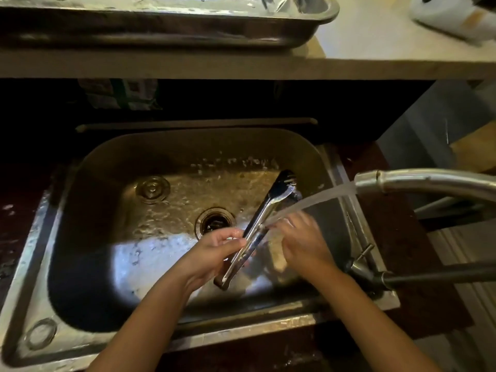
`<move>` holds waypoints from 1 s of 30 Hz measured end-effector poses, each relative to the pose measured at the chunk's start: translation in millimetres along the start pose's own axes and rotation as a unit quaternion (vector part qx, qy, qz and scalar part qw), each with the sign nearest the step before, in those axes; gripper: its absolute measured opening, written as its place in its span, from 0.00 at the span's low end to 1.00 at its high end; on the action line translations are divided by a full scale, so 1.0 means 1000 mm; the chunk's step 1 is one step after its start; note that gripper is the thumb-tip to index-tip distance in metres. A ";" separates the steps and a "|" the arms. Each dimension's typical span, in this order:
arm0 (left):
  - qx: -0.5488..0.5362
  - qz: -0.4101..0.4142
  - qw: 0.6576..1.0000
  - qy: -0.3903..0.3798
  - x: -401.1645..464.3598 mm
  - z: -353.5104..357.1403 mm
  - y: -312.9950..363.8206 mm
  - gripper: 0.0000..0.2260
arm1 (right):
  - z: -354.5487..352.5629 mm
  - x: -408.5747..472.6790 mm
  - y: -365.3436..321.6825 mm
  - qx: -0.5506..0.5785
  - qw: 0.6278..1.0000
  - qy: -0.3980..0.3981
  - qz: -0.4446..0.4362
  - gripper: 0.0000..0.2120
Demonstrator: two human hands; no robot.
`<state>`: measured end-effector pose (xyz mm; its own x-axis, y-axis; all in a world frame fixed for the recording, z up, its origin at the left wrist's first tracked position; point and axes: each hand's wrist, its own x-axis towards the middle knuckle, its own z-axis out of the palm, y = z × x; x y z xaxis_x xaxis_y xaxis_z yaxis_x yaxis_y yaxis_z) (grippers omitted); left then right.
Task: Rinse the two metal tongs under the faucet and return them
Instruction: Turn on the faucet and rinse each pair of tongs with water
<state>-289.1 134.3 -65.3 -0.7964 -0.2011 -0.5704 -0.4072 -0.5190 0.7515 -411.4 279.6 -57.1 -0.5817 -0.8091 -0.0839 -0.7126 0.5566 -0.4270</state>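
Observation:
One pair of metal tongs [264, 213] slants over the sink basin, its slotted tips pointing up and right and its hinge end low near the front. My left hand [217, 251] grips the tongs by the handle. My right hand [300, 240] touches the tongs' middle, fingers blurred, where the water stream [316, 200] from the faucet [408, 181] strikes. I see no second pair of tongs.
The steel sink [88, 183] is wet, with a drain [214, 221] and a loose strainer plug [152, 189]. A metal tray [161, 25] sits on the shelf above. A white object [451, 14] lies at the upper right. The faucet lever [365, 253] stands by the sink's right rim.

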 end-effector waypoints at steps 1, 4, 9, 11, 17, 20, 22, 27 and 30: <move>-0.003 0.001 1.000 0.003 0.002 0.002 0.001 0.06 | 0.001 -0.004 -0.003 -0.006 1.000 -0.012 -0.018 0.21; 0.019 0.009 1.000 0.000 0.005 0.006 0.006 0.04 | 0.021 -0.041 -0.021 -0.012 0.972 -0.078 -0.221 0.20; 0.002 0.016 1.000 -0.003 0.007 0.006 0.006 0.05 | 0.010 -0.005 -0.001 -0.016 0.996 -0.065 -0.056 0.17; 0.009 0.007 1.000 -0.007 0.005 0.001 0.001 0.06 | 0.001 0.013 0.013 -0.035 0.999 0.004 0.028 0.17; 0.017 -0.008 0.999 -0.035 -0.008 -0.016 -0.009 0.11 | -0.007 0.018 0.007 0.454 0.846 0.080 0.267 0.23; 0.040 -0.034 0.997 -0.052 -0.015 -0.025 -0.009 0.15 | -0.004 0.018 -0.005 0.643 0.691 0.013 0.330 0.16; 0.054 -0.050 0.995 -0.061 -0.024 -0.032 -0.005 0.13 | 0.001 0.017 -0.011 0.654 0.674 -0.004 0.345 0.13; 0.150 -0.048 0.987 -0.026 -0.040 -0.040 0.012 0.05 | 0.017 0.013 -0.026 0.668 0.633 0.002 0.391 0.15; 0.159 -0.004 0.987 0.027 -0.042 -0.039 0.013 0.07 | 0.020 0.012 -0.028 0.692 0.607 -0.006 0.390 0.15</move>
<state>-243.2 104.1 -44.4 -0.7711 -0.2467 -0.5869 -0.5399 -0.2351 0.8082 -389.8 250.6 -64.3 -0.5216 -0.4067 -0.7500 0.7952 0.0867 -0.6001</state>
